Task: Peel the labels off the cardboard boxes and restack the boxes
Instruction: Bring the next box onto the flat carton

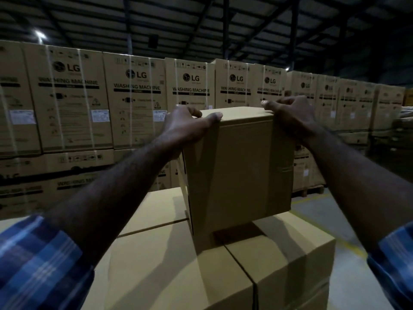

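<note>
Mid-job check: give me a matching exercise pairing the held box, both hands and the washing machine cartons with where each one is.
Things:
1. left hand
2. right hand
3. plain cardboard box
4. LG washing machine cartons

Places:
A. stacked along the back
B. gripping the box's top right corner
C. tilted above the lower boxes
D. gripping the box's top left edge

Pairs: 1-D, 2-B, 3-C, 4-A

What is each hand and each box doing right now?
left hand: grips the top left edge of the plain box
right hand: grips its top right corner
plain box: held upright, tilted, above the stack
stacked boxes: closed, lying flat underneath
washing machine boxes: stacked, strapped shut
</note>
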A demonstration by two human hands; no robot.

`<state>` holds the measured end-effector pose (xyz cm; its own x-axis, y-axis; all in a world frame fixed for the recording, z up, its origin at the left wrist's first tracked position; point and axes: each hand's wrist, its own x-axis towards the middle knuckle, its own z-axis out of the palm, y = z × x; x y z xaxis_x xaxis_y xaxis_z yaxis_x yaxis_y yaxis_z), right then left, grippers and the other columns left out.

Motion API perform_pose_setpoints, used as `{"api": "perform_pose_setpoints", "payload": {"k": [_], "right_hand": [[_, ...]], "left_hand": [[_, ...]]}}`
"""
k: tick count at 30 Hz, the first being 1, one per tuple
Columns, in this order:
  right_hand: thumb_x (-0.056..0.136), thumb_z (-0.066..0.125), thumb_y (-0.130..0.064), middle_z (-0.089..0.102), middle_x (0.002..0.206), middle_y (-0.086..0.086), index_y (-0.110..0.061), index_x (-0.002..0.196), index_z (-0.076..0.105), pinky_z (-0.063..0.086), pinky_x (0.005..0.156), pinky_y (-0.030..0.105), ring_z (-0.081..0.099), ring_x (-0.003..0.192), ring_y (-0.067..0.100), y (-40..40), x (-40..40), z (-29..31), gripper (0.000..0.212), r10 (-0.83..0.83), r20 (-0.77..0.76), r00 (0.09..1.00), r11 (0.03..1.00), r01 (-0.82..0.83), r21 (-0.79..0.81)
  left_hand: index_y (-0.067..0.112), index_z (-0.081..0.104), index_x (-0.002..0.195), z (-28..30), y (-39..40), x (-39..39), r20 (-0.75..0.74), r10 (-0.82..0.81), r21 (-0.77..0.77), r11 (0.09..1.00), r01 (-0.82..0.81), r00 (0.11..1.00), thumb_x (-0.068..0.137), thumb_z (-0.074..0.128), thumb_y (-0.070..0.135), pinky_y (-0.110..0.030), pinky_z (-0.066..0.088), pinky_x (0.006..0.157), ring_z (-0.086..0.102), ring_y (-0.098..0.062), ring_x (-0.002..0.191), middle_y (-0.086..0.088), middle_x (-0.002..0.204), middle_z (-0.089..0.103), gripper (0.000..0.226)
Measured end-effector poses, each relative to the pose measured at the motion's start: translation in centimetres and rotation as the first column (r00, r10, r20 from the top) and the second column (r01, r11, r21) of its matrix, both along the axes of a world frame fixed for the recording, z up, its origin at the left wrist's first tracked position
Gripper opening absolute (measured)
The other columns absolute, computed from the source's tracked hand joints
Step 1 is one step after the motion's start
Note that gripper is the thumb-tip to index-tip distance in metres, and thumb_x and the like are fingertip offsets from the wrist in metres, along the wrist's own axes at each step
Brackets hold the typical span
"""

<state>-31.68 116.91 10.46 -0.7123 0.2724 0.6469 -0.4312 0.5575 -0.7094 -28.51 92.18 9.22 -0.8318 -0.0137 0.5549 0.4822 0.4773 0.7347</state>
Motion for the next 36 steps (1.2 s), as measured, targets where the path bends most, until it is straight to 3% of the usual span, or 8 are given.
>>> {"api": "perform_pose_setpoints", "payload": {"k": [5, 15, 18, 22, 28, 36], "right_hand": [[0.082, 0.069, -0.050, 0.062, 0.109, -0.002, -0.017, 0.117, 0.067, 0.051, 0.074, 0.027, 0.059, 0.092, 0.011, 2.8, -4.3, -0.4, 0.048, 0.059, 0.020, 0.998, 0.998, -0.059, -0.008], [0.084, 0.068, -0.048, 0.059, 0.109, -0.003, -0.016, 0.119, 0.065, 0.043, 0.064, 0.022, 0.056, 0.093, 0.013, 6.3, -9.6, -2.5, 0.048, 0.128, 0.071, 0.989, 0.992, -0.128, -0.009], [0.084, 0.068, -0.047, 0.058, 0.104, -0.003, -0.016, 0.118, 0.065, 0.046, 0.066, 0.024, 0.055, 0.084, 0.009, 6.8, -10.5, -2.9, 0.046, 0.139, 0.090, 0.986, 0.990, -0.139, -0.009], [0.084, 0.069, -0.045, 0.058, 0.102, -0.001, -0.014, 0.120, 0.064, 0.048, 0.071, 0.028, 0.057, 0.087, 0.013, 7.5, -11.6, -3.7, 0.048, 0.149, 0.132, 0.980, 0.989, -0.146, -0.032], [0.085, 0.068, -0.045, 0.056, 0.103, -0.003, -0.015, 0.120, 0.063, 0.045, 0.067, 0.025, 0.055, 0.088, 0.012, 7.9, -12.7, -4.9, 0.047, 0.162, 0.126, 0.979, 0.987, -0.160, -0.025], [0.081, 0.069, -0.052, 0.062, 0.114, 0.004, -0.018, 0.118, 0.065, 0.054, 0.088, 0.042, 0.060, 0.100, 0.021, 7.8, -13.9, -4.7, 0.050, 0.155, 0.162, 0.975, 0.988, -0.155, -0.009]], "left_hand": [[0.015, 0.054, 0.132, -0.9, 3.2, -2.4, 0.003, 0.052, 0.032, 0.998, -0.052, 0.999, 0.081, 0.069, 0.051, -0.023, 0.049, 0.066, 0.053, -0.011, 0.099, -0.003, 0.129, 0.055, 0.064], [0.014, 0.055, 0.130, -2.3, 6.7, -5.7, 0.048, 0.117, 0.026, 0.993, -0.118, 0.992, 0.079, 0.070, 0.052, -0.024, 0.052, 0.063, 0.059, -0.015, 0.101, -0.005, 0.124, 0.059, 0.064], [0.014, 0.055, 0.131, -2.7, 7.3, -6.3, 0.064, 0.126, 0.022, 0.992, -0.128, 0.990, 0.080, 0.070, 0.052, -0.025, 0.054, 0.065, 0.059, -0.016, 0.102, -0.006, 0.125, 0.059, 0.065], [0.012, 0.054, 0.132, -3.4, 7.9, -7.0, 0.061, 0.131, -0.003, 0.991, -0.131, 0.990, 0.081, 0.069, 0.051, -0.025, 0.054, 0.066, 0.059, -0.016, 0.105, -0.008, 0.128, 0.058, 0.066], [0.013, 0.055, 0.131, -4.4, 8.1, -8.1, 0.063, 0.149, -0.002, 0.989, -0.149, 0.987, 0.080, 0.069, 0.053, -0.027, 0.057, 0.067, 0.061, -0.010, 0.092, -0.007, 0.127, 0.059, 0.066], [0.014, 0.056, 0.131, -3.9, 7.6, -8.8, 0.120, 0.136, 0.002, 0.991, -0.137, 0.983, 0.082, 0.067, 0.052, -0.023, 0.053, 0.058, 0.062, -0.011, 0.088, -0.005, 0.117, 0.062, 0.063]]}}
